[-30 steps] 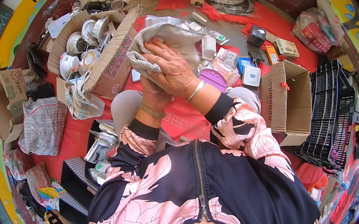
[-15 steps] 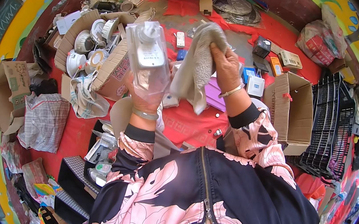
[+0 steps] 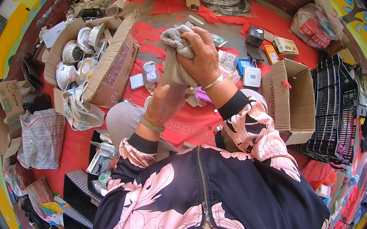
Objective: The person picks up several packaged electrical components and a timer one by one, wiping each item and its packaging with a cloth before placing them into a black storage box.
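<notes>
My left hand [image 3: 157,106] grips the lower part of a clear plastic blister pack [image 3: 174,96], which is tilted and blurred. My right hand [image 3: 203,56] is closed on a bunched grey cloth [image 3: 173,36] and presses it over the pack's upper end. The cloth and fingers hide most of what is inside the pack. Below and beyond my hands, a white packaged socket [image 3: 151,71] and a small white box [image 3: 136,81] lie on the red sheet [image 3: 191,129].
At left stands a cardboard box [image 3: 117,67] of white round light fittings [image 3: 69,52], with a striped cloth [image 3: 82,109] beside it. To the right are an open carton [image 3: 282,97] and a black plastic crate [image 3: 333,110]. Several small boxes lie beyond my right hand.
The cloth has moved left onto the pack and is now bunched over its top instead of hanging loose. The pack has turned and shifted right, and its contents no longer show.
</notes>
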### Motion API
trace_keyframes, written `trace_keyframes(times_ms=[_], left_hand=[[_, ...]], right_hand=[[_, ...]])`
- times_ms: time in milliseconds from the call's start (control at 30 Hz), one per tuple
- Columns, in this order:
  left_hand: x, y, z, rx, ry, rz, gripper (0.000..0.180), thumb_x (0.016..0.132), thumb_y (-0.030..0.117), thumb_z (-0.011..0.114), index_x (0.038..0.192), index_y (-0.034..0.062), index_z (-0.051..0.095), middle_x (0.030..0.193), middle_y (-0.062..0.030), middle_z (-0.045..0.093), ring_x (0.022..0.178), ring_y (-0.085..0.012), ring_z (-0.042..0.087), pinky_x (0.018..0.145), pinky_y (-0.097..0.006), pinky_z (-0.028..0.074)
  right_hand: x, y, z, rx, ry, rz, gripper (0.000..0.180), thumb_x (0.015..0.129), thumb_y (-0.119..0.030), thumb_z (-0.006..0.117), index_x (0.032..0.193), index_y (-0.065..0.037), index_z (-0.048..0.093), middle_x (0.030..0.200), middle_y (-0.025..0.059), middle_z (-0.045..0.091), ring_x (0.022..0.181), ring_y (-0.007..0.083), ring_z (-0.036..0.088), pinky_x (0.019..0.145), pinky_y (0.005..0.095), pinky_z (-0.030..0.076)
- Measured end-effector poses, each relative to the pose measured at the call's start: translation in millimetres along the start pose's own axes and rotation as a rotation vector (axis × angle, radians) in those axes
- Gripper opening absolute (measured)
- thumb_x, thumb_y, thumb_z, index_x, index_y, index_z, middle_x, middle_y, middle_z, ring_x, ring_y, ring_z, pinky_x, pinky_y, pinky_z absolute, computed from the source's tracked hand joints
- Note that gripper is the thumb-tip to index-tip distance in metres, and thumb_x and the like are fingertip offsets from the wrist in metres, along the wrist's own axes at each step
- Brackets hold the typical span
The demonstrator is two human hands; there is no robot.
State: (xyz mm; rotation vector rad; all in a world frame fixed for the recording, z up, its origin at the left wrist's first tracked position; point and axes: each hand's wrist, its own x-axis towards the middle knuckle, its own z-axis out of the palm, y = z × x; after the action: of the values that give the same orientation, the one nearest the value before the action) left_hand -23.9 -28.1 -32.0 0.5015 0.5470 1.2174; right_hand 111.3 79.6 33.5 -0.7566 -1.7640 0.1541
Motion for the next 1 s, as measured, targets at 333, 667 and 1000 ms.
trace_keyframes(times_ms=[333,667,1000], left_hand=[[15.8,-2.2,19.8,0.285,-0.008,0.165,0.058,0.082,0.032,0.05,0.131,0.0049,0.037,0.117,-0.0108,0.051,0.103,-0.0225,0.052,0.084,-0.034,0.044],[20.1,-1.1,-3.3,-0.062,0.044,-0.062,0.058,0.084,0.046,0.043,0.125,0.0042,0.043,0.115,-0.0111,0.055,0.106,-0.0249,0.053,0.084,-0.038,0.045],[14.9,-3.8,23.9,0.283,-0.08,0.09,0.07,0.076,0.032,0.057,0.138,0.0101,0.032,0.107,-0.0052,0.052,0.089,-0.016,0.049,0.073,-0.033,0.043]], right_hand=[[4.5,56.9,-8.0,0.982,0.274,1.057,0.021,0.088,-0.015,0.055,0.103,-0.001,0.057,0.089,0.0078,0.063,0.079,0.0182,0.062,0.068,0.0311,0.051],[1.9,1.9,-20.7,0.26,0.006,0.157,0.034,0.077,-0.018,0.068,0.108,-0.01,0.056,0.101,0.009,0.062,0.098,0.0237,0.059,0.085,0.0327,0.047],[-1.6,23.2,-3.5,-0.28,-0.079,0.319,0.025,0.077,-0.025,0.06,0.093,-0.006,0.06,0.096,0.0133,0.061,0.091,0.0341,0.058,0.078,0.0405,0.047]])
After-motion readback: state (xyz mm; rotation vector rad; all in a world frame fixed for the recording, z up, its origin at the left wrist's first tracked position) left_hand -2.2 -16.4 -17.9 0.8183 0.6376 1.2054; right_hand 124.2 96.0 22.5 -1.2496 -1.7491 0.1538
